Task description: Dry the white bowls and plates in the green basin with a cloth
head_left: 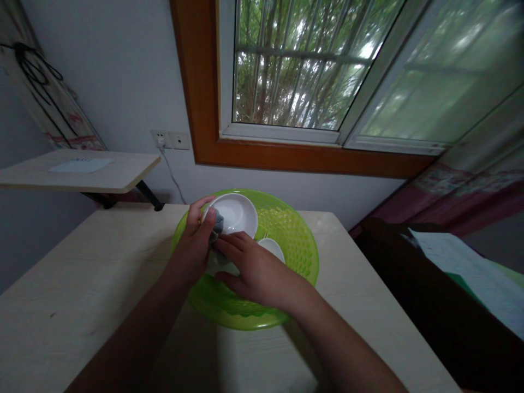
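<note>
A round green plastic basin [292,237] sits on the pale wooden table [82,295]. My left hand [195,240] grips the rim of a white bowl [237,214] tilted up inside the basin, thumb over its edge. A grey cloth [216,225] is pressed against the bowl between both hands. My right hand [254,270] is curled around the cloth and the bowl's lower side. A second white dish [273,248] lies in the basin just right of my right hand, partly hidden.
A small raised shelf [82,170] stands at the back left with a pale sheet on it. A wall socket with a cable [164,139] is behind the table. A dark piece of furniture [429,305] with papers lies to the right. The window is above.
</note>
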{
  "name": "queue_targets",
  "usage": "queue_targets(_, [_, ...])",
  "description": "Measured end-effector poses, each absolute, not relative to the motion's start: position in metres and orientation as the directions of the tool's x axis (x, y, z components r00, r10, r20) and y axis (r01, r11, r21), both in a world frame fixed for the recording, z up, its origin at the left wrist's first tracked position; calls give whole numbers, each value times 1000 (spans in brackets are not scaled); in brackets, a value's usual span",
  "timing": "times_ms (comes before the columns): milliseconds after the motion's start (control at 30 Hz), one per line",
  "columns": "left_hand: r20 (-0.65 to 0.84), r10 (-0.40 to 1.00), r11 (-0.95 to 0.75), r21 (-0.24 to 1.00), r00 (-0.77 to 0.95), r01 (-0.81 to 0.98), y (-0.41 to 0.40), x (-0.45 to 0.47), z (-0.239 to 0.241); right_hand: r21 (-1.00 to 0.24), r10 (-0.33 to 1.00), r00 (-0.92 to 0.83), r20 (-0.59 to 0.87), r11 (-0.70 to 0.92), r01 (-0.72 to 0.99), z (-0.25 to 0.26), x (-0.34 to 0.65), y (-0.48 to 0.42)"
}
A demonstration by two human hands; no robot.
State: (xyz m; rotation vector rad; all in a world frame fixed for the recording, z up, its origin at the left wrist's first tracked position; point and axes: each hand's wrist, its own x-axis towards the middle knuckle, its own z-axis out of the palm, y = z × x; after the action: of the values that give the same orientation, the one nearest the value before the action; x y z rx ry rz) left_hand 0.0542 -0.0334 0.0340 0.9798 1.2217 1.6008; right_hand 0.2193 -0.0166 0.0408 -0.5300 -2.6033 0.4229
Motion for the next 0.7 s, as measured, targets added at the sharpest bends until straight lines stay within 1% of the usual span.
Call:
queue_targets(133, [74,935,-165,956,-346,-241,-31,55,32,-187,464,-814,350,886,424,36,220,-11])
queue_targets(267, [27,957,-113,952,-290,-284,-29,58,31,-47,491,-792,363,859,510,34,220,-9])
queue_targets(400, [-21,977,-49,946,-212,-321,-25,48,32,4,462,-810,362,868,496,34,220,-9])
queue_targets(533, [-68,995,40,942,-76,-332,-22,25,36,24,424,-829,365,886,464,33,221,-7])
queue_targets(633, [-110,993,91,951,-51,-294,-23,13,38,36,402,-836,373,894,446,31,220,-6])
queue_targets(700, [-140,987,116,960,-75,-256,-25,12,39,43,391,-841,374,898,437,30,219,-7])
